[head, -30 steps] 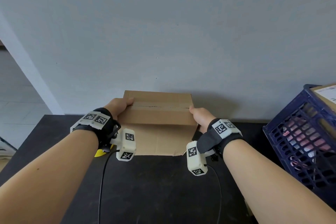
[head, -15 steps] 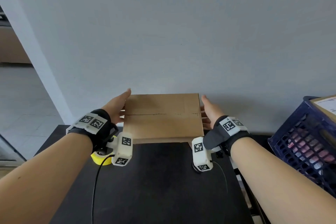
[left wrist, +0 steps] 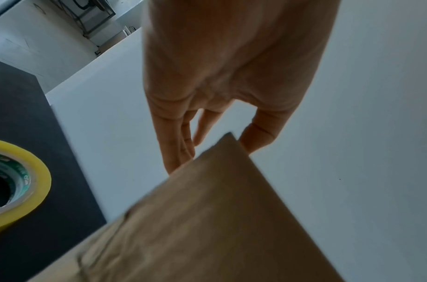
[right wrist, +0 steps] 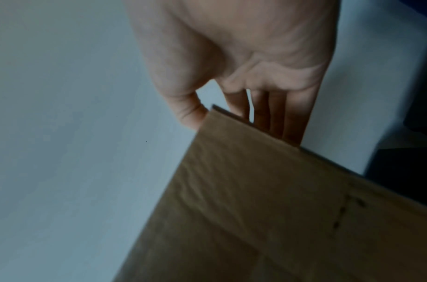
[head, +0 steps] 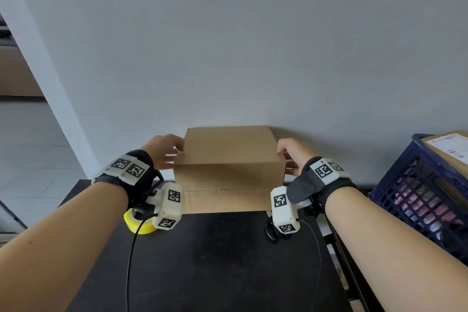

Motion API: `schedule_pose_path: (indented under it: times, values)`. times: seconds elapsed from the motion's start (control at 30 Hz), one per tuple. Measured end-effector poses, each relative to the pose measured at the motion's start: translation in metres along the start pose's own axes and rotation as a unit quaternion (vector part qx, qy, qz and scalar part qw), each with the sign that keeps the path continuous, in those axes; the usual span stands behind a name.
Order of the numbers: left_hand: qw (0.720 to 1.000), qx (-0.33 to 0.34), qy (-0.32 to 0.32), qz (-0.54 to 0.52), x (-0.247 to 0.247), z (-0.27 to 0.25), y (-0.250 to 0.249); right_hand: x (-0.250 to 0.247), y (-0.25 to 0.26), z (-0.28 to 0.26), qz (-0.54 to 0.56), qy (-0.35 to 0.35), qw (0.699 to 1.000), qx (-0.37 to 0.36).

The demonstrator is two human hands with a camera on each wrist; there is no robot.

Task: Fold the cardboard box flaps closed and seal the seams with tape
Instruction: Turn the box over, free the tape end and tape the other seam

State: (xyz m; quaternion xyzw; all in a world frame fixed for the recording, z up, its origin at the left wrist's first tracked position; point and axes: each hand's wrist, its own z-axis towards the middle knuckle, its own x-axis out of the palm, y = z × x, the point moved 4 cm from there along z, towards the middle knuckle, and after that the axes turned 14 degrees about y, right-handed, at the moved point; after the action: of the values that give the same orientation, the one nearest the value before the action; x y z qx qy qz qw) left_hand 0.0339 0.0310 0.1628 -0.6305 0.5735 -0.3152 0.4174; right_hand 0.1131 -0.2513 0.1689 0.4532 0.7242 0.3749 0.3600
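Observation:
The brown cardboard box (head: 228, 154) is against the wall at the back of the black table (head: 215, 261), with a plain face on top. A flap hangs down at its front bottom edge. My left hand (head: 164, 152) grips the box's top left corner, thumb on one side and fingers on the other, as the left wrist view shows on the box (left wrist: 207, 219). My right hand (head: 291, 152) grips the top right corner the same way, thumb opposite the fingers across the box (right wrist: 268, 190) edge. A yellow tape roll (head: 139, 223) lies on the table below my left wrist.
Black-handled scissors (head: 272, 232) lie on the table under my right wrist. A dark blue plastic crate (head: 417, 197) holding a parcel stands at the right. The grey wall is directly behind the box. The table's left edge borders an open floor area.
The box has been turned over: the face with the centre seam no longer shows on top, and a plain face is up. Both hands shifted from flat on the sides to gripping the top corners.

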Motion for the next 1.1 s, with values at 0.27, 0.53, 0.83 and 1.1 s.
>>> schedule_pose_path:
  times: [0.27, 0.53, 0.83, 1.1]
  values:
    - [0.998, -0.025, 0.040, 0.053, 0.010, 0.012, 0.005, -0.007, -0.013, 0.001, -0.047, -0.023, 0.998, 0.035]
    - [0.997, -0.020, 0.052, 0.057, 0.011, 0.015, 0.008, -0.004, -0.018, 0.001, -0.058, -0.020, 0.998, 0.035]
    - [0.998, -0.023, 0.025, 0.060, 0.004, 0.017, 0.013, -0.002, -0.017, -0.006, -0.014, -0.018, 1.000, -0.010]
    - [0.999, 0.037, 0.013, -0.012, -0.001, 0.017, 0.002, 0.006, -0.009, 0.001, -0.170, 0.023, 0.984, -0.040]
